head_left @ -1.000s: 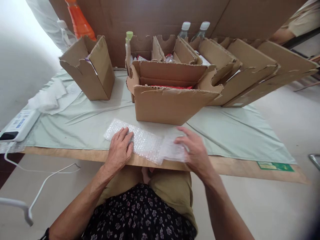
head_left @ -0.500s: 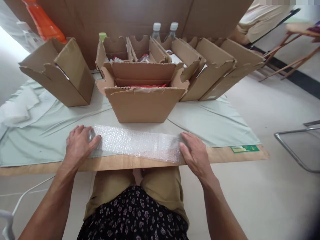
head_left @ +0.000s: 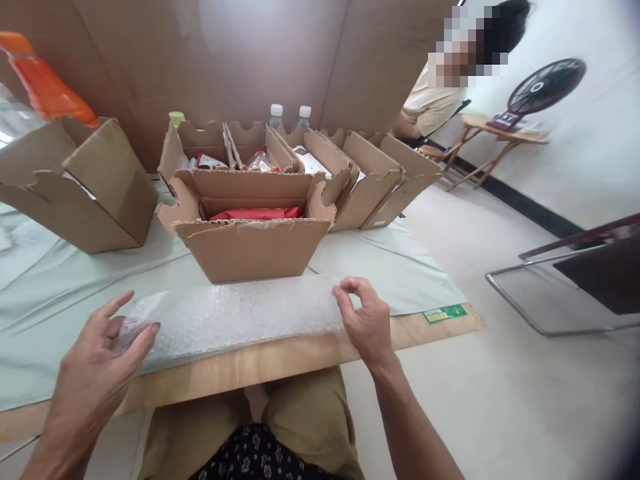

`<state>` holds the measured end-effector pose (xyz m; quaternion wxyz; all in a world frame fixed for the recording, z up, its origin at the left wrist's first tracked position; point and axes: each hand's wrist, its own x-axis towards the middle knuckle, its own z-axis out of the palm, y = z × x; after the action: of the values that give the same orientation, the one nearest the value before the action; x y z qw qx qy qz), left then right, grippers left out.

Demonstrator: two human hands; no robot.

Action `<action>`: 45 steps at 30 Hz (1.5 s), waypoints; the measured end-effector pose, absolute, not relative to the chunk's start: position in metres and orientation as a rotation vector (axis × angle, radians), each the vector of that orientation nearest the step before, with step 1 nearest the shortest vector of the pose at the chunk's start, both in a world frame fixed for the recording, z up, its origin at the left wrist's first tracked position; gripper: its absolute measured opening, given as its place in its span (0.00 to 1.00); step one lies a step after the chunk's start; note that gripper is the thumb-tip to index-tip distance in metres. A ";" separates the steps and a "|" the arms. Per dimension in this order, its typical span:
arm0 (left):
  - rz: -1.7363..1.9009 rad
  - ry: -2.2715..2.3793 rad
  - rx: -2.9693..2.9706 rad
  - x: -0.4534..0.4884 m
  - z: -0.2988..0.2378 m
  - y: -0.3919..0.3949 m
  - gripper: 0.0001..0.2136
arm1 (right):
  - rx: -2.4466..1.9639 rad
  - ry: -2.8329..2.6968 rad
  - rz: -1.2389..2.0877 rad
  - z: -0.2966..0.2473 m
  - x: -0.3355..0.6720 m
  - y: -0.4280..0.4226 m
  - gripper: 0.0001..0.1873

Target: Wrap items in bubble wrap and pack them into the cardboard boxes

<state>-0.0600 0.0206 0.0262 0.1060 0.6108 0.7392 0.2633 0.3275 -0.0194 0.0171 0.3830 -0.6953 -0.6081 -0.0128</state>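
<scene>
A long strip of clear bubble wrap (head_left: 240, 317) lies stretched along the near edge of the table. My left hand (head_left: 97, 363) pinches its left end between thumb and fingers. My right hand (head_left: 365, 320) pinches its right end, thumb and forefinger closed on the edge. Just behind the strip stands an open cardboard box (head_left: 250, 243) with a red packet (head_left: 255, 214) inside.
A pale green cloth (head_left: 415, 267) covers the wooden table (head_left: 440, 327). More open cardboard boxes (head_left: 80, 193) stand left and behind, with bottles (head_left: 276, 115) at the back wall. A seated person (head_left: 435, 100), a fan (head_left: 543, 83) on a small table and a metal chair frame (head_left: 550, 313) are at right.
The bubble wrap was pulled out longer, both hands sliding apart to its ends and now pinching them. The view has swung up and to the right.
</scene>
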 end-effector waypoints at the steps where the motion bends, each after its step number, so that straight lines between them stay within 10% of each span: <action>1: 0.685 2.190 1.808 -0.058 0.024 0.023 0.30 | -1.833 -1.576 -0.047 0.016 0.332 -0.012 0.07; 5: 0.440 2.188 1.849 -0.054 0.014 0.030 0.35 | -2.006 -1.694 -0.030 0.000 0.348 0.002 0.14; 10: 0.954 2.072 2.225 -0.050 0.019 0.020 0.29 | -2.001 -1.715 -0.225 -0.004 0.333 -0.010 0.28; 21: 0.251 1.425 2.729 0.002 -0.017 0.011 0.26 | -1.812 -2.274 0.103 -0.017 0.260 -0.003 0.30; 45: 0.502 1.729 2.500 -0.023 -0.005 0.011 0.22 | -2.054 -1.894 -0.187 0.000 0.365 -0.021 0.24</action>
<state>-0.0227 0.0109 -0.0051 0.0301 0.8111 0.5610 0.1628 0.3654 -0.0213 0.0001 0.1698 -0.7227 -0.6667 -0.0658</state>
